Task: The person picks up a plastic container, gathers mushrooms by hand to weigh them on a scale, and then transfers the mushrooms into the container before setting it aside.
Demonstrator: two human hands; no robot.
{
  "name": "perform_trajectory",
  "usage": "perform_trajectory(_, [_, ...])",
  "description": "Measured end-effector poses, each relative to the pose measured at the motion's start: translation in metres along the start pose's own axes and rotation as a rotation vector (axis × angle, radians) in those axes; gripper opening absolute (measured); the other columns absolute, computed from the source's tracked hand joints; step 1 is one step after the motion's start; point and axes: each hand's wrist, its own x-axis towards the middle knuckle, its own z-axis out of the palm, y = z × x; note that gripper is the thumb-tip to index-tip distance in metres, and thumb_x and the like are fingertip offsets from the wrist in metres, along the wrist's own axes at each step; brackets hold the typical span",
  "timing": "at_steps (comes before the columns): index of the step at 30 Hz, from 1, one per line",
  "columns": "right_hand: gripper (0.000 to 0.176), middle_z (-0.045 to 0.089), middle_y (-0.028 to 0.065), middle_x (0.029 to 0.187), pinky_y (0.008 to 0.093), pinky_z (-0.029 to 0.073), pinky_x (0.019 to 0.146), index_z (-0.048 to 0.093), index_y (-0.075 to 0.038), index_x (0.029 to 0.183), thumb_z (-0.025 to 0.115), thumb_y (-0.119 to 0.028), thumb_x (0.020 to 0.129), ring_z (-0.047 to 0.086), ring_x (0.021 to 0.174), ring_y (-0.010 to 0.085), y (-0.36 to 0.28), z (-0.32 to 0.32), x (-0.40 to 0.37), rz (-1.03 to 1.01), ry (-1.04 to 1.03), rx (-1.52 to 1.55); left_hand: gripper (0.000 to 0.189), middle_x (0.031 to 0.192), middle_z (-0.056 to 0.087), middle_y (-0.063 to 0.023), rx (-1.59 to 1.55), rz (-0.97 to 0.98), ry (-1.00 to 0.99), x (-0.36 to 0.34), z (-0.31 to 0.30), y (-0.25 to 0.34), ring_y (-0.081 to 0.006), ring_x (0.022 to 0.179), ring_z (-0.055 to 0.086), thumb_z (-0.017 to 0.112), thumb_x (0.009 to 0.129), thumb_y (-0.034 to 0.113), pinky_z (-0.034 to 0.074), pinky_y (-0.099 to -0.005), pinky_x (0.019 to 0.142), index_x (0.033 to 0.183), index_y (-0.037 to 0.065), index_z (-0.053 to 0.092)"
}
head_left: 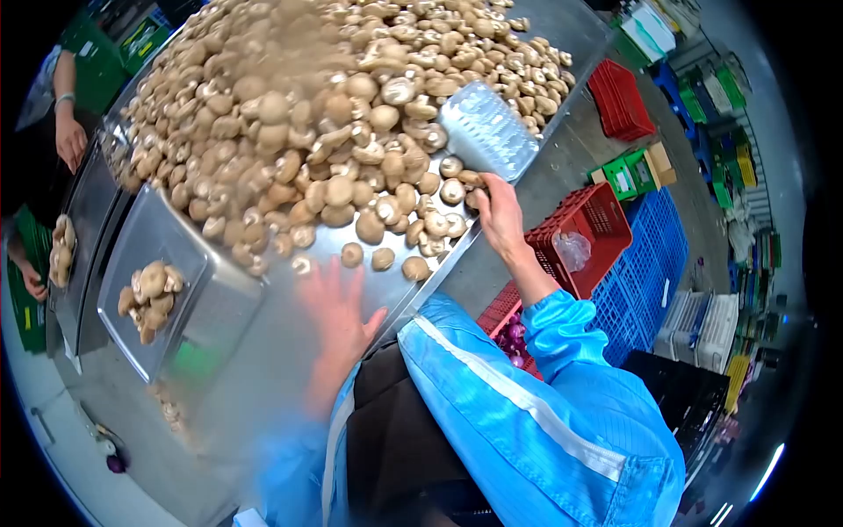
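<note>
A large heap of brown shiitake mushrooms (338, 189) covers the metal table (386, 294). At the table's right edge, my right hand (500, 220) has its fingers curled on a mushroom (471, 179), beside a stack of clear plastic trays (490, 132). My left hand (338, 316) is spread low over the near edge of the heap, slightly blurred, holding nothing. A few single mushrooms (383, 258) lie between my hands. On the left, a clear tray (189, 303) with several mushrooms sits on a metal stand or scale, partly blurred.
Another person's hand (70, 140) shows at the far left, near a tray of mushrooms (61, 250). Red crates (575, 237), one holding a clear bag, stand right of the table. Blue pallets (654, 263) and a green box (622, 178) lie beyond.
</note>
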Motion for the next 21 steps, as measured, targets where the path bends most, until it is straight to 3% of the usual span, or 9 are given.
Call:
perform_trajectory(2, [0.033, 0.061, 0.0145, 0.117, 0.0416, 0.046, 0.094, 0.058, -0.004, 0.119, 0.062, -0.017, 0.09, 0.054, 0.109, 0.0345, -0.023, 0.038, -0.003, -0.077, 0.048, -0.026, 0.077, 0.158, 0.024, -0.0164, 0.151, 0.094, -0.117, 0.006, -0.017, -0.018, -0.0472, 0.144, 0.016, 0.079, 0.072, 0.039, 0.016, -0.0651, 0.111, 0.14, 0.018, 0.051])
perform_trajectory(3, [0.034, 0.061, 0.0129, 0.117, 0.0413, 0.048, 0.09, 0.057, -0.005, 0.12, 0.063, -0.02, 0.09, 0.055, 0.107, 0.0338, 0.038, -0.057, 0.009, -0.121, 0.009, -0.279, 0.073, 0.157, 0.026, -0.0166, -0.064, 0.131, -0.066, 0.032, 0.059, 0.071, -0.0469, 0.144, 0.017, 0.078, 0.074, 0.038, 0.016, -0.065, 0.111, 0.139, 0.019, 0.051])
perform_trajectory(6, [0.039, 0.058, 0.0094, 0.121, 0.0416, 0.052, 0.082, 0.057, -0.008, 0.121, 0.065, -0.026, 0.087, 0.053, 0.103, 0.0326, 0.006, -0.006, 0.011, -0.07, 0.039, -0.341, 0.061, 0.153, 0.033, -0.0164, -0.003, 0.241, -0.071, 0.054, 0.06, 0.051, -0.0452, 0.144, 0.02, 0.072, 0.081, 0.031, 0.016, -0.0647, 0.111, 0.138, 0.023, 0.053])
perform_trajectory(9, [0.047, 0.051, 0.0196, 0.129, 0.0463, 0.044, 0.096, 0.052, -0.002, 0.125, 0.065, -0.024, 0.086, 0.048, 0.112, 0.0408, -0.011, 0.004, 0.005, 0.005, -0.031, -0.288, 0.058, 0.153, 0.033, -0.015, 0.067, 0.284, -0.082, 0.07, 0.073, 0.055, -0.0442, 0.144, 0.02, 0.071, 0.082, 0.032, 0.016, -0.0642, 0.111, 0.137, 0.022, 0.054])
perform_trajectory(11, [0.049, 0.048, 0.0246, 0.13, 0.0483, 0.039, 0.103, 0.05, 0.001, 0.126, 0.065, -0.022, 0.086, 0.043, 0.117, 0.0466, -0.023, 0.004, 0.003, -0.108, 0.02, -0.242, 0.054, 0.153, 0.034, -0.0139, 0.068, 0.258, -0.074, 0.076, 0.081, 0.056, -0.0435, 0.145, 0.019, 0.069, 0.083, 0.033, 0.015, -0.0641, 0.112, 0.134, 0.022, 0.057])
perform_trajectory(15, [0.049, 0.046, 0.0212, 0.139, 0.0468, 0.034, 0.11, 0.049, -0.001, 0.132, 0.063, -0.019, 0.088, 0.04, 0.135, 0.0386, -0.047, -0.006, -0.017, -0.359, -0.34, 0.132, 0.049, 0.154, 0.033, -0.0142, 0.055, 0.161, -0.05, 0.061, 0.076, 0.038, -0.0433, 0.145, 0.019, 0.068, 0.084, 0.03, 0.014, -0.064, 0.112, 0.131, 0.017, 0.059])
perform_trajectory(16, [0.048, 0.049, 0.0195, 0.136, 0.0469, 0.034, 0.11, 0.052, -0.004, 0.132, 0.064, -0.019, 0.088, 0.043, 0.131, 0.0381, -0.041, -0.008, -0.015, -0.424, -0.288, 0.1, 0.049, 0.154, 0.032, -0.0145, 0.032, 0.129, -0.042, 0.056, 0.07, 0.034, -0.0434, 0.145, 0.019, 0.068, 0.085, 0.029, 0.014, -0.0637, 0.112, 0.131, 0.017, 0.059])
perform_trajectory(18, [0.047, 0.052, 0.0189, 0.132, 0.0465, 0.038, 0.106, 0.052, -0.002, 0.13, 0.063, -0.021, 0.089, 0.047, 0.126, 0.038, -0.021, -0.017, -0.003, -0.293, -0.192, 0.051, 0.048, 0.155, 0.03, -0.0151, 0.014, 0.07, -0.036, 0.048, 0.06, 0.035, -0.0432, 0.145, 0.019, 0.068, 0.084, 0.026, 0.015, -0.062, 0.113, 0.13, 0.017, 0.059])
perform_trajectory(21, [0.048, 0.057, 0.0197, 0.122, 0.0468, 0.042, 0.1, 0.049, -0.002, 0.131, 0.061, -0.024, 0.091, 0.053, 0.115, 0.0378, 0.006, -0.021, 0.012, -0.041, -0.101, -0.148, 0.05, 0.155, 0.031, -0.0157, 0.037, 0.193, -0.075, 0.049, 0.059, 0.042, -0.0432, 0.144, 0.021, 0.069, 0.084, 0.025, 0.016, -0.0612, 0.112, 0.132, 0.019, 0.059])
